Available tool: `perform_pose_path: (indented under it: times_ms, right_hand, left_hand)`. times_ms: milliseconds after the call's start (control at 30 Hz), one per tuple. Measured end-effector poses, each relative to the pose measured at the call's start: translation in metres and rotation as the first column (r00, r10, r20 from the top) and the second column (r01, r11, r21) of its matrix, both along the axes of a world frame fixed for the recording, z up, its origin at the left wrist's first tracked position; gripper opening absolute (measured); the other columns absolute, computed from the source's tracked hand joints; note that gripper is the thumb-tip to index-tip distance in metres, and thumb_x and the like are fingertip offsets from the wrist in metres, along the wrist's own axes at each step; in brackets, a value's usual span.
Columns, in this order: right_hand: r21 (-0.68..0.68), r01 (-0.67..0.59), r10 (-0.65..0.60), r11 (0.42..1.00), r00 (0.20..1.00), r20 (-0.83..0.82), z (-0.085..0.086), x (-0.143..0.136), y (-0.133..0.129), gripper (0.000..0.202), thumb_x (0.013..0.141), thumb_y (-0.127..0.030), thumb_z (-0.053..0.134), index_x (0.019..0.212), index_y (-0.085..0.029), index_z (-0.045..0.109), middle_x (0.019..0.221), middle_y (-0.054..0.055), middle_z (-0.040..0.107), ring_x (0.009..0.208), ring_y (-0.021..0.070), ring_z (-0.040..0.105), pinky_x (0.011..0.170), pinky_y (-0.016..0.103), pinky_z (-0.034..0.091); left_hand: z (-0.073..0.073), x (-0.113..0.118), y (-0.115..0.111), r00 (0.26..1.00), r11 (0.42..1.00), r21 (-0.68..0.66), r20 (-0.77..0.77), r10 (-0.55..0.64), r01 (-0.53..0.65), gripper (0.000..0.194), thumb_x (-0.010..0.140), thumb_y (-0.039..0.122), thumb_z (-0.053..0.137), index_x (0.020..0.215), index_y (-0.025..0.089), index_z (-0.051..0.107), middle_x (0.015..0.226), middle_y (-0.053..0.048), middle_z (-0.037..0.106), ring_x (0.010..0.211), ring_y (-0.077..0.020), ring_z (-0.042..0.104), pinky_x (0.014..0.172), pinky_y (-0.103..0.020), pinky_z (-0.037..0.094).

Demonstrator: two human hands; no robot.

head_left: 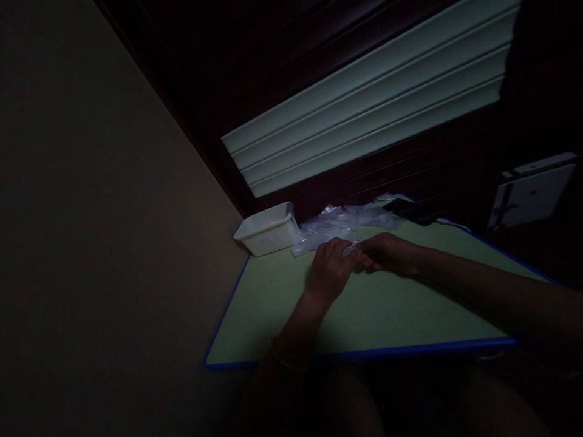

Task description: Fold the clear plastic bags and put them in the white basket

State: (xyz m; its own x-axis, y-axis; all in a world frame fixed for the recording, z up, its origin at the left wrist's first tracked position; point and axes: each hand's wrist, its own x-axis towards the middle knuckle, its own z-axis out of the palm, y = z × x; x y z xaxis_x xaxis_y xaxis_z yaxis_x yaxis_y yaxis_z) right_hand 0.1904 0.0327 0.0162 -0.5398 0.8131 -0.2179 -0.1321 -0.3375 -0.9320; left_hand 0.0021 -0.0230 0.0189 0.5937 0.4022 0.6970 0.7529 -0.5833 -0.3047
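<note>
Over the middle of the table, my left hand (pixel 331 268) and my right hand (pixel 387 253) meet at their fingertips. Between them is a small piece of clear plastic (pixel 350 249), pinched by the fingers of both; its exact kind is too dim to make out. Just behind the hands lies a spread of crumpled clear plastic bags (pixel 334 223). The light is low, so fine detail at the fingertips is lost.
A white plastic bin (pixel 273 238) stands at the table's left back corner, beside the wall. Behind my right hand lies a dark flat object (pixel 412 211), with a white cable near it. The pale green table (pixel 392 315) has a blue edge. A white box (pixel 531 194) sits farther right.
</note>
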Motion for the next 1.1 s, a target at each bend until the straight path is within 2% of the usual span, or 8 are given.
perform_pose_path:
  times_ms: [133, 233, 333, 433, 500, 600, 733, 1100]
  right_hand:
    - [0.092, 0.077, -0.070, 0.993, 0.995, -0.074, 0.001, 0.000, 0.001, 0.013, 0.083, -0.019, 0.064, 0.071, -0.014, 0.066, 0.061, 0.005, 0.067, 0.051, 0.0095, 0.058, 0.044, 0.016, 0.045]
    - [0.159, 0.153, -0.138, 0.975, 0.985, -0.099, 0.002, 0.000, 0.002, 0.015, 0.081, -0.028, 0.069, 0.071, -0.017, 0.065, 0.060, 0.002, 0.066, 0.048, 0.0087, 0.055, 0.043, 0.017, 0.044]
    - [0.270, 0.217, -0.202, 0.938, 0.976, -0.083, 0.001, -0.001, 0.004, 0.022, 0.075, -0.037, 0.075, 0.069, -0.018, 0.065, 0.063, 0.002, 0.067, 0.051, 0.0091, 0.054, 0.045, 0.020, 0.044]
    - [0.364, 0.219, -0.219, 0.905, 0.975, -0.042, -0.001, -0.001, 0.005, 0.028, 0.072, -0.045, 0.076, 0.069, -0.018, 0.066, 0.063, 0.002, 0.065, 0.054, 0.0103, 0.055, 0.049, 0.022, 0.043]
    - [0.423, 0.204, -0.219, 0.883, 0.976, -0.012, -0.002, -0.001, 0.004, 0.033, 0.072, -0.048, 0.074, 0.068, -0.017, 0.067, 0.062, 0.001, 0.063, 0.054, 0.0102, 0.054, 0.050, 0.024, 0.041]
    - [0.493, 0.174, -0.217, 0.853, 0.976, 0.031, -0.001, -0.001, 0.002, 0.037, 0.071, -0.053, 0.073, 0.065, -0.016, 0.067, 0.060, 0.001, 0.060, 0.052, 0.0096, 0.050, 0.049, 0.025, 0.039]
    - [0.516, 0.143, -0.206, 0.845, 0.976, 0.066, 0.003, 0.001, -0.001, 0.038, 0.070, -0.053, 0.073, 0.069, -0.016, 0.066, 0.061, 0.001, 0.061, 0.053, 0.0109, 0.051, 0.048, 0.025, 0.038]
    - [0.558, 0.103, -0.196, 0.823, 0.975, 0.109, -0.005, 0.008, 0.007, 0.036, 0.072, -0.050, 0.072, 0.068, -0.015, 0.066, 0.059, 0.001, 0.059, 0.053, 0.0119, 0.050, 0.050, 0.026, 0.038]
  left_hand:
    - [-0.002, 0.000, 0.001, 0.974, 0.996, -0.086, 0.227, -0.013, 0.034, 0.037, 0.086, 0.033, 0.063, 0.121, 0.022, 0.056, 0.125, -0.011, 0.058, 0.123, -0.0255, 0.049, 0.101, -0.043, 0.042]
    - [-0.006, 0.000, 0.005, 0.781, 0.953, -0.291, 0.613, 0.119, 0.084, 0.066, 0.076, 0.046, 0.071, 0.132, 0.021, 0.046, 0.133, -0.014, 0.052, 0.124, -0.0276, 0.048, 0.099, -0.044, 0.043]
    - [-0.009, 0.002, 0.009, 0.500, 0.769, -0.529, 0.804, 0.321, 0.358, 0.058, 0.079, 0.053, 0.065, 0.122, 0.017, 0.056, 0.120, -0.015, 0.061, 0.105, -0.0243, 0.059, 0.082, -0.035, 0.049]
    - [-0.011, 0.006, 0.014, 0.381, 0.535, -0.566, 0.822, 0.423, 0.627, 0.047, 0.081, 0.055, 0.060, 0.102, 0.014, 0.066, 0.097, -0.011, 0.069, 0.081, -0.0169, 0.063, 0.069, -0.027, 0.047]
    - [-0.013, 0.007, 0.016, 0.336, 0.472, -0.533, 0.832, 0.440, 0.702, 0.043, 0.079, 0.053, 0.064, 0.095, 0.014, 0.068, 0.089, -0.008, 0.070, 0.070, -0.0128, 0.060, 0.064, -0.025, 0.044]
    - [-0.017, 0.008, 0.020, 0.267, 0.480, -0.489, 0.848, 0.458, 0.729, 0.039, 0.076, 0.050, 0.068, 0.090, 0.014, 0.069, 0.083, -0.007, 0.070, 0.062, -0.0099, 0.058, 0.061, -0.023, 0.042]
    - [-0.020, 0.008, 0.020, 0.250, 0.492, -0.500, 0.836, 0.488, 0.712, 0.040, 0.075, 0.049, 0.069, 0.092, 0.013, 0.071, 0.080, -0.008, 0.071, 0.058, -0.0101, 0.057, 0.058, -0.023, 0.041]
    - [-0.019, 0.006, 0.019, 0.364, 0.468, -0.569, 0.810, 0.459, 0.676, 0.037, 0.075, 0.048, 0.068, 0.083, 0.012, 0.072, 0.074, -0.008, 0.070, 0.056, -0.0104, 0.055, 0.057, -0.025, 0.041]
